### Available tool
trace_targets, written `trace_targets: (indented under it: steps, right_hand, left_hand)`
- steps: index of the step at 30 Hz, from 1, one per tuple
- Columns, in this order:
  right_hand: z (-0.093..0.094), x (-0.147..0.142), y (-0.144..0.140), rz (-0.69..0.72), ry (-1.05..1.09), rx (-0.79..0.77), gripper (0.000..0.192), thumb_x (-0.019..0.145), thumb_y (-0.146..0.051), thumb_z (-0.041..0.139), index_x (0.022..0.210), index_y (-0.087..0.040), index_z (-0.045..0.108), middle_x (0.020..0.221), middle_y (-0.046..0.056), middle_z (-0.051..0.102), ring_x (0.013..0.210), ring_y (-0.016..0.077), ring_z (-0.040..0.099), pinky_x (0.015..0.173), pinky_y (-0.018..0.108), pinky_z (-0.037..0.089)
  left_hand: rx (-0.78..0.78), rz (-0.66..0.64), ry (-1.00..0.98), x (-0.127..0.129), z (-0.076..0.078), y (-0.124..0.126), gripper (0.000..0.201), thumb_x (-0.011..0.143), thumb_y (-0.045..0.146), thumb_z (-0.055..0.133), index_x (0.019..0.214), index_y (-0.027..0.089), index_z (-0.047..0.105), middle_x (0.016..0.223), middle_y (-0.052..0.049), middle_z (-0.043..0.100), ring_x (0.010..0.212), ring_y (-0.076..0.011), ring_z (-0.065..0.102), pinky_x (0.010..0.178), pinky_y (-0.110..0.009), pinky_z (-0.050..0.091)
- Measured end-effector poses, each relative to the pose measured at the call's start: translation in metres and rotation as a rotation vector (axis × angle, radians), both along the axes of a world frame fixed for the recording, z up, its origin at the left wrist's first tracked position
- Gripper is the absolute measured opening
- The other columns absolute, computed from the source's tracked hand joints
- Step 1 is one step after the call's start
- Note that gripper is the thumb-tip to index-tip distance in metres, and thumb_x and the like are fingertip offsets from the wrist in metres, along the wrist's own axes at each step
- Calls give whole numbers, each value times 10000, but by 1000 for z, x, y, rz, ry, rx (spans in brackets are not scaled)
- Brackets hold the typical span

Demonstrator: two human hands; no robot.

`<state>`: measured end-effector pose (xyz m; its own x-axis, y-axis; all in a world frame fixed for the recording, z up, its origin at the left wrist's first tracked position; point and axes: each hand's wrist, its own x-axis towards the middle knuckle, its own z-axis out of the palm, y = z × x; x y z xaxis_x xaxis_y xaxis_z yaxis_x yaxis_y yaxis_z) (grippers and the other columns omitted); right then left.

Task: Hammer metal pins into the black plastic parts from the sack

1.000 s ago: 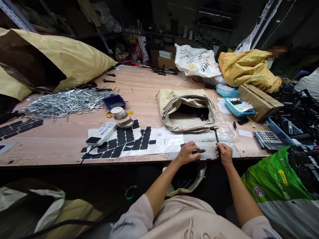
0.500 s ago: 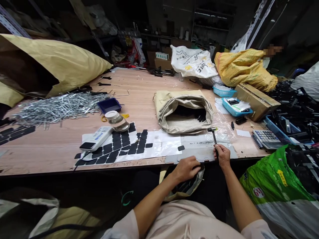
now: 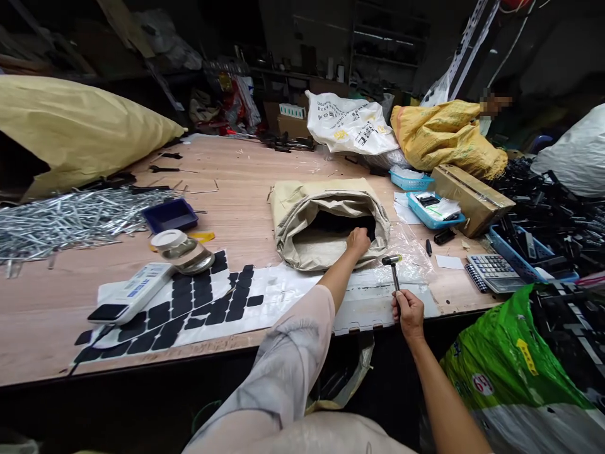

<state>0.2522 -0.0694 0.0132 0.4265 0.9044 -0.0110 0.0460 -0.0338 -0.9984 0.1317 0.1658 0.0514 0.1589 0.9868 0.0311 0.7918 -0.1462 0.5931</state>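
My right hand [image 3: 410,310] is closed round the handle of a small hammer [image 3: 394,274], which stands upright over the front of the table with its head at the top. My left hand [image 3: 358,241] reaches into the mouth of a beige sack [image 3: 302,252] with a rolled rim, lying on its side. Its fingers are hidden against the dark inside, so I cannot see what they touch. Beneath the hammer lies a grey sheet [image 3: 363,309]. Black rounded pads [image 3: 215,309] cover white backing sheets to the left.
On the left are a heap of metal rods [image 3: 85,217], a dark blue tray [image 3: 170,215], a lidded jar [image 3: 184,251] and a white device [image 3: 137,293]. Blue baskets [image 3: 435,214], a cardboard box [image 3: 472,195], a calculator [image 3: 494,272] and a green sack [image 3: 501,347] are at the right.
My left hand has moved from the open bag below the table edge up and forward into the beige sack. My right hand still holds the hammer. The view has shifted to the right.
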Motion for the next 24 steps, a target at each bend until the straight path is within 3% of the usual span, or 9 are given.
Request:
trace_targets:
  steps: [4,8,10,13,17,19,22,24]
  right_hand:
    - [1,0,0,-15,9,-7,390,811,-573,653,797,-183,657,599,-24,560,406,101,475,334,207,385]
    - [2,-1,0,-32,39,-2,374,798,-551,674,786,-178,660,591,-24,564,400,95,474,329,201,378]
    - [2,-1,-1,-37,43,3,364,800,-538,676,785,-175,664,593,-23,566,402,94,475,331,200,378]
    - [2,-1,-1,-34,34,10,353,810,-525,670,790,-172,672,598,-20,571,406,95,476,332,200,377]
    - [3,1,-1,-43,9,9,354,812,-523,660,789,-171,672,594,-20,566,407,97,478,329,202,375]
    - [5,1,-2,-39,-20,14,348,811,-521,656,791,-173,668,599,-21,568,411,98,481,337,205,387]
    - [7,2,-4,-15,-70,21,359,812,-533,653,803,-175,676,603,-21,574,417,102,483,349,216,402]
    - [7,4,-6,12,-105,19,377,813,-545,657,827,-170,692,616,-13,592,423,110,494,359,228,414]
  left_hand:
    - [-20,86,57,4,-3,1,213,867,174,646,1056,181,746,1094,-161,706,1072,-289,652,882,-367,485]
    - [-33,121,-42,-9,6,-5,211,832,147,670,1019,167,767,1034,-160,716,978,-283,669,832,-356,491]
    - [74,123,-146,-25,13,-19,223,834,155,671,1031,164,775,1012,-133,709,938,-252,658,838,-342,494]
    - [260,37,-326,-56,16,-61,256,848,188,670,1082,200,775,976,-68,686,859,-185,625,816,-299,501]
    - [220,-188,-400,-92,-6,-132,259,828,187,709,1073,235,776,930,-33,681,811,-158,599,763,-280,500]
    - [144,-222,-360,-101,-23,-156,229,818,168,716,1028,230,783,908,-31,676,830,-164,598,777,-287,493]
    - [80,-182,-305,-103,-40,-167,193,821,185,716,997,220,789,898,-29,648,861,-171,593,783,-290,479]
    - [58,-149,-288,-101,-43,-165,186,818,205,722,989,216,793,904,-27,632,859,-170,587,766,-287,471]
